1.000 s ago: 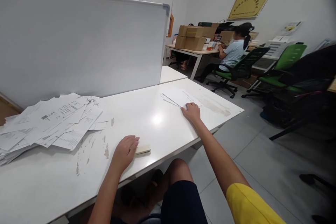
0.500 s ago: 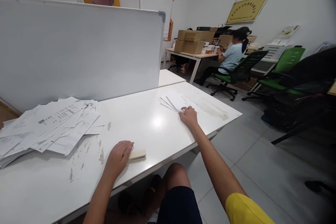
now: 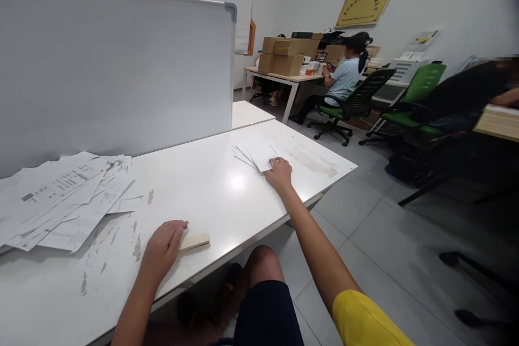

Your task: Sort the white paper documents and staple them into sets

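My right hand [image 3: 279, 173] is on a few white sheets of paper [image 3: 255, 154] toward the far right of the white table. Its fingers curl at their near edge, thumb to the left, and the left edges of the sheets are fanned out. Near the table's front edge my left hand [image 3: 164, 248] lies with its fingers stretched out, over the left end of a cream-coloured stapler [image 3: 197, 241]. The stapler's right end shows past the thumb; the rest is hidden under the hand.
A big loose heap of printed papers [image 3: 60, 194] covers the table's left side, before a whiteboard [image 3: 121, 70]. Grey scuffs mark the tabletop [image 3: 190, 189]. Farther off are a person [image 3: 343, 81] seated at a desk, cardboard boxes [image 3: 287, 59] and a green chair [image 3: 424, 86].
The view has shifted, so the table and both hands appear farther left. The fanned sheets under my right hand spread apart, then drew closer together. My left hand stays by the stapler.
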The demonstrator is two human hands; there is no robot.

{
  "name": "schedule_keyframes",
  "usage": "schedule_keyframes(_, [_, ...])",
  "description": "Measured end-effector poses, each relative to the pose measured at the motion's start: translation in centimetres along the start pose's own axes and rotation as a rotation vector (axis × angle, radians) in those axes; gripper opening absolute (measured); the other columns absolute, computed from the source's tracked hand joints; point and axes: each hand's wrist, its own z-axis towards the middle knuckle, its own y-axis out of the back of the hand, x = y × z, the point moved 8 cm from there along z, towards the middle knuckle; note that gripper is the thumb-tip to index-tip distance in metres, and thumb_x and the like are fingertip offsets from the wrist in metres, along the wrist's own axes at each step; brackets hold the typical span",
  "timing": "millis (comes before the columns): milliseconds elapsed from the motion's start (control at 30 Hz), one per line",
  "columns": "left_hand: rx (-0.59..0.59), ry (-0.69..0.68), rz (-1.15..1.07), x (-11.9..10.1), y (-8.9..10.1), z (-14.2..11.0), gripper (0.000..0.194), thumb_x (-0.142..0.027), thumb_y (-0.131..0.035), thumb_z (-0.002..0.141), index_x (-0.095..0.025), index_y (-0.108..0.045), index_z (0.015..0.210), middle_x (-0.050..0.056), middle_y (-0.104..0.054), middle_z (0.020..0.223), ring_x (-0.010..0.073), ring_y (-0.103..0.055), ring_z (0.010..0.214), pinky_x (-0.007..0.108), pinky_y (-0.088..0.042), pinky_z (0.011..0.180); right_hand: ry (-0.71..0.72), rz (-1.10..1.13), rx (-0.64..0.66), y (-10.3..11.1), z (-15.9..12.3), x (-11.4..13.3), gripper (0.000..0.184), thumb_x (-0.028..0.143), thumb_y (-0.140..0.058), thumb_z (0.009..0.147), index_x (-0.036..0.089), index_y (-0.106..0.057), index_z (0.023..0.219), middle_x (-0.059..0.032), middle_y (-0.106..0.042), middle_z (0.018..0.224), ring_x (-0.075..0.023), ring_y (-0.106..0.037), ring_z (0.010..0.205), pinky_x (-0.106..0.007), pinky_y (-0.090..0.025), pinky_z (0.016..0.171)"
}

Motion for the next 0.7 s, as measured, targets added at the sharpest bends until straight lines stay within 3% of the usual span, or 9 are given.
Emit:
schedule_keyframes(133, [0.005,-0.017,0.029,-0.1,0.0,0.2,0.030,-0.033,-0.042,0.095,-0.020,-0.069,0.094,0.005,-0.074,0.097,0.0205,-0.068,0.093,0.035,-0.056,0.085,-0.046,0.045,0.073,-0.8,0.6,-0.6,0.055,0.040,-0.054,0.084,0.014,-0.051,0.133,-0.0168,-0.043,0.145,-0.0314,-0.036,0.132,-0.041,-0.027,0.105])
schedule_keyframes(333, [0.006,-0.048,0.014,0.1,-0.4,-0.1,0.029,-0.031,-0.043,0.095,-0.018,-0.069,0.097,0.006,-0.074,0.096,0.0206,-0.067,0.094,0.035,-0.054,0.086,-0.059,0.039,0.070,-0.6,1.3,-1.2,0.055,0.031,-0.054,0.082,0.019,-0.050,0.135,-0.0143,-0.051,0.135,-0.0304,-0.044,0.122,-0.041,-0.031,0.099])
schedule_keyframes(567, [0.013,0.060,-0.056,0.6,-1.1,-0.3,0.032,-0.035,-0.041,0.096,-0.019,-0.068,0.095,0.008,-0.072,0.098,0.0222,-0.065,0.096,0.039,-0.050,0.090,-0.012,0.045,-0.059,1.0,1.0,-1.0,0.041,0.008,-0.045,0.076,0.015,-0.067,0.110,-0.0128,-0.065,0.104,-0.0268,-0.054,0.100,-0.036,-0.033,0.085])
schedule_keyframes(700, [-0.044,0.064,-0.052,0.8,-0.1,0.0,0.031,-0.032,-0.041,0.096,-0.018,-0.068,0.098,0.009,-0.072,0.100,0.0229,-0.064,0.100,0.042,-0.049,0.094,-0.018,0.189,-0.169,2.9,0.6,-1.0,0.035,0.009,-0.044,0.078,0.015,-0.068,0.103,-0.0116,-0.068,0.097,-0.0257,-0.057,0.093,-0.036,-0.036,0.083])
